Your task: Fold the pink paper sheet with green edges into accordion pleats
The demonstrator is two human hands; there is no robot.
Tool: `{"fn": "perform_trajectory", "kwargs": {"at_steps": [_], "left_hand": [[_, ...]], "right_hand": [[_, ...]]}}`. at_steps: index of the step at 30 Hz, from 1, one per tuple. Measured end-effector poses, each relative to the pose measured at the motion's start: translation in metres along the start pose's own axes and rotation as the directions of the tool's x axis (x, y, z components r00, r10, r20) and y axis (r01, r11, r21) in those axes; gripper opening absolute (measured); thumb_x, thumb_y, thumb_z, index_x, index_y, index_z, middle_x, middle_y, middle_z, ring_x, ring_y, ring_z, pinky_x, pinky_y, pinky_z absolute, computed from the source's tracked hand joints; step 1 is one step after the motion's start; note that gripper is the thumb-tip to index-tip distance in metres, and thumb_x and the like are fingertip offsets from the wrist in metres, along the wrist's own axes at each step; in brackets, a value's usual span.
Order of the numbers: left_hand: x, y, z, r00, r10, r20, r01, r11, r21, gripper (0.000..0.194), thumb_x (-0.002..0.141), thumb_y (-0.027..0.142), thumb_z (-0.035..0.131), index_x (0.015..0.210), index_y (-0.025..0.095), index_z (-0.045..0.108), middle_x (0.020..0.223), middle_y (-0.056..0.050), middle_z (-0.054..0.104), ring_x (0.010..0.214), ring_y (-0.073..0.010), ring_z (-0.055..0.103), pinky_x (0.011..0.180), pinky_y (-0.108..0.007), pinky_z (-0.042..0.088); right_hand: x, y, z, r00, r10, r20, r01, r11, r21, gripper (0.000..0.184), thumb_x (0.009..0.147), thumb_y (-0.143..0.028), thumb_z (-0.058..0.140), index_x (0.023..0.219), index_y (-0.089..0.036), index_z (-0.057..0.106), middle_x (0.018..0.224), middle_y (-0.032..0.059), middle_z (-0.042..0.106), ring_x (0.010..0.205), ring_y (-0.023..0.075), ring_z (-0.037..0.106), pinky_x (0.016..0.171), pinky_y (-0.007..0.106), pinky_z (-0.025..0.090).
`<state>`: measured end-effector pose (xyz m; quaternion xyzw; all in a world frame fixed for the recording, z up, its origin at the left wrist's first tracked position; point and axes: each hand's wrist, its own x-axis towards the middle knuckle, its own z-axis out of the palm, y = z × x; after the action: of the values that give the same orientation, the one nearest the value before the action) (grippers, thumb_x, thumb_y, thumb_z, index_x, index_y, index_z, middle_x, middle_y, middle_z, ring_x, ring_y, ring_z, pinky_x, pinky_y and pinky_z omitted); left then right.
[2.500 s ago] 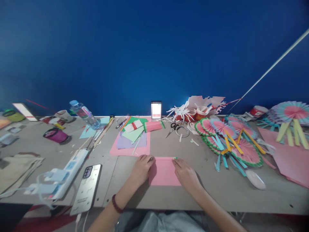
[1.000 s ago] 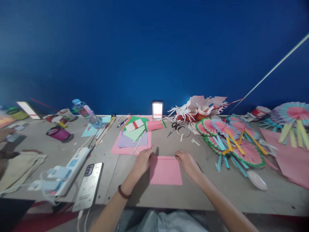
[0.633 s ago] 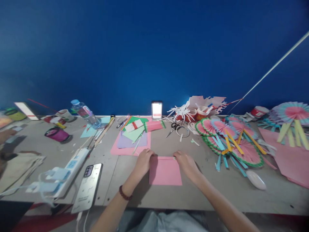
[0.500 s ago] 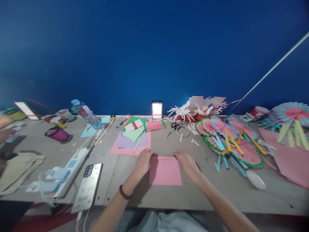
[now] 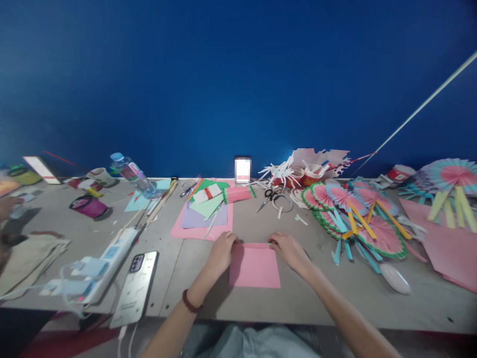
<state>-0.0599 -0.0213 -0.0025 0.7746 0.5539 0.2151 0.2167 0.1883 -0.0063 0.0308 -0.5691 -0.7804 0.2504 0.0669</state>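
A pink sheet of paper lies on the grey table in front of me, its far edge folded into a narrow strip. My left hand pinches the left end of that folded edge, fingers closed. At the opposite end, my right hand grips the same edge between thumb and fingers. Beyond my hands sits a pleated pink piece with green edges, beside a stack of coloured papers on a larger pink sheet. Scissors rest close to a roll of tape.
Finished-looking pleated paper fans and a white oval object occupy the right. To the left are a phone, a power strip, a water bottle and a purple cup. Another person's hand shows at the far left.
The paper's far edge looks slightly more raised, and the sheet has shifted a little towards me. Both hands keep hold of its far corners.
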Motion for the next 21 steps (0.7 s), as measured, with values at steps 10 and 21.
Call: {"fn": "perform_trajectory", "kwargs": {"at_steps": [10,21], "left_hand": [[0.006,0.010,-0.024,0.988,0.086,-0.129,-0.082,0.996,0.037,0.028,0.082,-0.002,0.048,0.074,0.019,0.064,0.081,-0.004,0.064,0.083,-0.0199,0.060,0.072,-0.031,0.045],[0.013,0.019,-0.026,0.748,0.574,-0.334,-0.342,0.764,0.547,0.022,0.096,0.008,0.045,0.106,0.016,0.064,0.081,-0.006,0.060,0.079,-0.0203,0.055,0.073,-0.034,0.044]], "right_hand": [[0.001,0.004,-0.009,0.990,-0.090,-0.113,0.102,0.989,0.106,0.016,0.086,-0.013,0.053,0.084,-0.019,0.068,0.089,0.0054,0.071,0.085,0.0195,0.065,0.075,0.028,0.044],[0.001,0.011,0.001,0.625,-0.460,-0.630,0.318,0.888,-0.333,0.022,0.096,-0.014,0.048,0.086,-0.020,0.067,0.097,0.0084,0.073,0.091,0.0204,0.064,0.082,0.031,0.047]]}}
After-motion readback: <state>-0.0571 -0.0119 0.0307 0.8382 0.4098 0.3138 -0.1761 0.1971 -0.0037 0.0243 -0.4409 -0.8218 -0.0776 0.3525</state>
